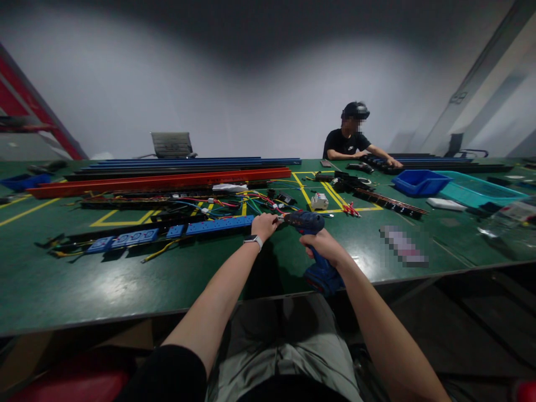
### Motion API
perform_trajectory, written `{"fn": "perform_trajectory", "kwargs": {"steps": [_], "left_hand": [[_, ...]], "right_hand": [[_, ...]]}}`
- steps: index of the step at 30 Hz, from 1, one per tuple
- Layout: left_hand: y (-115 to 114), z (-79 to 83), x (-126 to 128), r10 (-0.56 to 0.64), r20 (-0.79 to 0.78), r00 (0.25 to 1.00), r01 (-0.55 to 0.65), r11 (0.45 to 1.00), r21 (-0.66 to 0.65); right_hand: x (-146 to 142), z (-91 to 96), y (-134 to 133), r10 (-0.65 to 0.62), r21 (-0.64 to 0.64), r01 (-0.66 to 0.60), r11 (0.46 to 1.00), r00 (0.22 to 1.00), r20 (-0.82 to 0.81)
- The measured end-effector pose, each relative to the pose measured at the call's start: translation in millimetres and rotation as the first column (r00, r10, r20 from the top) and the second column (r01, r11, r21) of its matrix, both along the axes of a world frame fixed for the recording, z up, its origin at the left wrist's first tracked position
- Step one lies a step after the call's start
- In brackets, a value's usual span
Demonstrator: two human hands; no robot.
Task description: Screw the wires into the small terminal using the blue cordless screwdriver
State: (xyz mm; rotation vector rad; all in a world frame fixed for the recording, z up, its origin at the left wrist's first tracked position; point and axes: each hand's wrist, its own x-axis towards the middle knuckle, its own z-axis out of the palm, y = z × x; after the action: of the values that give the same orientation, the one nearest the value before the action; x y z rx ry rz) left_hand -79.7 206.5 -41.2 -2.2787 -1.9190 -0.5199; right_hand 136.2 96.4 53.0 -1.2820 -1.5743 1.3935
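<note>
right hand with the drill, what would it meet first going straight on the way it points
Led by the drill, the right hand would probably meet the left hand first, by the right end of the blue socket strip. Depth is unclear there, so the strip's end might come first.

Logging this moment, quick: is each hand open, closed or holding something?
Left hand: at the end of the blue strip, near the drill; grip cannot be told.
Right hand: closed, holding the drill.
</note>
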Motion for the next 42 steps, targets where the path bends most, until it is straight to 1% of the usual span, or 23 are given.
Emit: {"fn": "perform_trajectory", "kwargs": {"steps": [12,20,29,38,42], "left_hand": [[-0.4,-0.2,-0.2,-0.011,-0.008,1.0,0.011,1.0,0.011],[-0.8,1.6,1.4,0.009,-0.002,1.0,-0.009,1.0,-0.016],[0.9,-2.0,1.1,-0.008,0.006,1.0,0.008,1.0,0.015],[-2.0,3.0,2.0,0.002,0.009,1.0,-0.002,1.0,-0.013],[-0.3,0.5,1.3,-0.003,0.011,1.0,0.003,1.0,-0.005]], "right_hand": [[0.2,1.7,-0.8,-0.001,0.009,0.001,1.0,1.0,0.006],[-0.9,1.5,-1.8,-0.015,0.008,0.015,1.0,1.0,0.002],[-0.4,2.2,-2.6,-0.017,0.025,0.016,1.0,1.0,0.015],[-0.1,1.3,-0.7,-0.007,0.035,0.006,0.999,1.0,0.022],[0.0,1.8,-0.9,-0.006,0.039,0.005,0.999,1.0,0.022]]}}
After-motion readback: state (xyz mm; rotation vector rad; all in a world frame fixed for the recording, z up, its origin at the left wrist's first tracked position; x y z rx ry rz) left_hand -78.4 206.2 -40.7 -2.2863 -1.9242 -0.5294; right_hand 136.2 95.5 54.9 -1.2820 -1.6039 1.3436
